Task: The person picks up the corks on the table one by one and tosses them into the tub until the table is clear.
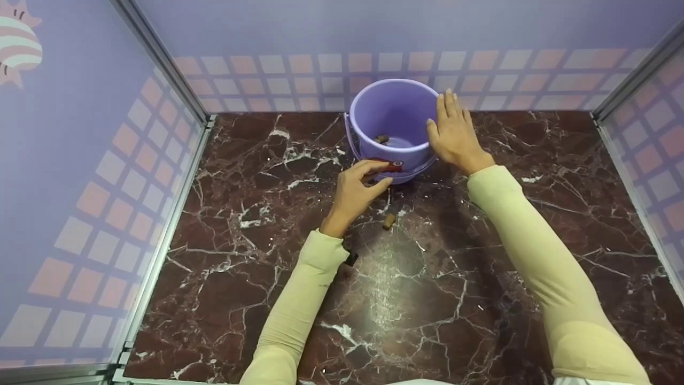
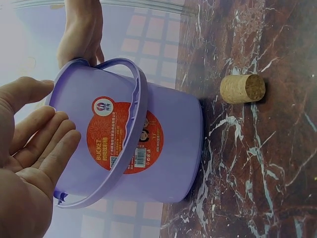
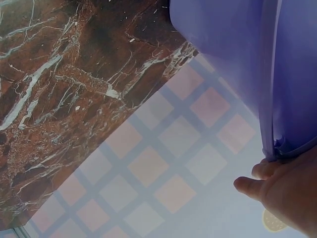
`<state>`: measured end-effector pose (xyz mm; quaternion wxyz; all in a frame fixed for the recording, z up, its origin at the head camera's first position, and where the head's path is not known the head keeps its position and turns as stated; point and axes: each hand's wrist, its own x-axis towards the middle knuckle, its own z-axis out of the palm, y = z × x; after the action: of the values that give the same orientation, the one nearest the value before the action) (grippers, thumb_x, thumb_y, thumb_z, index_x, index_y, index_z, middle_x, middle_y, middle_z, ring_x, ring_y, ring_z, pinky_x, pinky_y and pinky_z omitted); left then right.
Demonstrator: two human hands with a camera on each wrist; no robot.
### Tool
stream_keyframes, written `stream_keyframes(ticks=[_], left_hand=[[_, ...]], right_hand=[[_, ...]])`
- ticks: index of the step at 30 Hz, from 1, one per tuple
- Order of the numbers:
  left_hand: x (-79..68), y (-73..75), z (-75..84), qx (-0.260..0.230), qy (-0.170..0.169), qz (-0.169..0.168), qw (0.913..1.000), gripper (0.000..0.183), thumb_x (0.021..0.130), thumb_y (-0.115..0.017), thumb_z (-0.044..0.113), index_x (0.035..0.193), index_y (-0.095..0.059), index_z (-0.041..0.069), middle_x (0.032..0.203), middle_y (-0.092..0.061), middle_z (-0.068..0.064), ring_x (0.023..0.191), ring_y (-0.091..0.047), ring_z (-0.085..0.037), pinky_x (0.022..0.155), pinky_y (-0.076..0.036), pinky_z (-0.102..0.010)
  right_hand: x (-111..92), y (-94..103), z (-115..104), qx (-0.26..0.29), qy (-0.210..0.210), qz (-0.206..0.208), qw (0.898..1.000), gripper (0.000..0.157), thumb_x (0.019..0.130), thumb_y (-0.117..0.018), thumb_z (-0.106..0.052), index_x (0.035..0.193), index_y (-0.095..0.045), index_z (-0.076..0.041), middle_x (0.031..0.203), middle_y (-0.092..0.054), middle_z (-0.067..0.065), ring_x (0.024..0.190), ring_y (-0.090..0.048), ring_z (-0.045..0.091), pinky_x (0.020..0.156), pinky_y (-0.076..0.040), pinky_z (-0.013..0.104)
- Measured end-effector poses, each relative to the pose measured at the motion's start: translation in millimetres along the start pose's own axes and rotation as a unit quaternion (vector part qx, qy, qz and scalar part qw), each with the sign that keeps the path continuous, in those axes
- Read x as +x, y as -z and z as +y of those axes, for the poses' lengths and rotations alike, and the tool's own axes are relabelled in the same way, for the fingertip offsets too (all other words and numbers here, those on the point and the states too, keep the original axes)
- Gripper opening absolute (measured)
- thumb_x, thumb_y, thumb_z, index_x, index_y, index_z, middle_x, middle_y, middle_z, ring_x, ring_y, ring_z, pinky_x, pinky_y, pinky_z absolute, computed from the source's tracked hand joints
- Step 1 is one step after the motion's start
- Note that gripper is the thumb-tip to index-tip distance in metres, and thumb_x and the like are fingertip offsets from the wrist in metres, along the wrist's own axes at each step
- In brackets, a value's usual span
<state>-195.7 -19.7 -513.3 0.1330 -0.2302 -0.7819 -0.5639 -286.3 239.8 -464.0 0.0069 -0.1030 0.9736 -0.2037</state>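
A purple plastic bucket (image 1: 395,115) stands upright at the back of the marble-patterned tabletop, its handle (image 2: 141,99) hanging down over a red round label (image 2: 104,144). My right hand (image 1: 455,136) rests on the bucket's right rim, its fingers extended along it. In front of the bucket hovers my left hand (image 1: 357,190), empty, with the thumb held apart from loosely bent fingers. One cork (image 1: 389,221) lies on the tabletop just nearer than the bucket; the left wrist view shows this cork (image 2: 242,89) on its side. Inside the bucket, cork (image 1: 381,139) shows at the bottom.
A lilac back wall (image 1: 299,32) with pink and white squares rises right behind the bucket. A similar panel (image 1: 69,176) stands on the left, and another (image 1: 660,144) on the right. A small black object (image 1: 350,259) shows beside my left cuff.
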Motion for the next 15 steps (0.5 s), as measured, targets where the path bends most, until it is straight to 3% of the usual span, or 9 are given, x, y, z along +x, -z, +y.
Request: stream_keyframes(ticks=[15], left_hand=[[-8.7, -5.9, -11.7, 0.026, -0.002, -0.029, 0.9992, 0.030, 0.087, -0.088, 0.006, 0.114, -0.079, -0.003, 0.112, -0.078, -0.013, 0.105, -0.073, -0.026, 0.096, -0.057, -0.026]], right_hand=[[0.8, -1.6, 1.4, -0.005, 0.001, 0.000, 1.000, 0.073, 0.112, -0.028, -0.034, 0.165, -0.005, 0.010, 0.174, 0.004, 0.028, 0.161, 0.005, 0.040, 0.130, 0.006, 0.051]])
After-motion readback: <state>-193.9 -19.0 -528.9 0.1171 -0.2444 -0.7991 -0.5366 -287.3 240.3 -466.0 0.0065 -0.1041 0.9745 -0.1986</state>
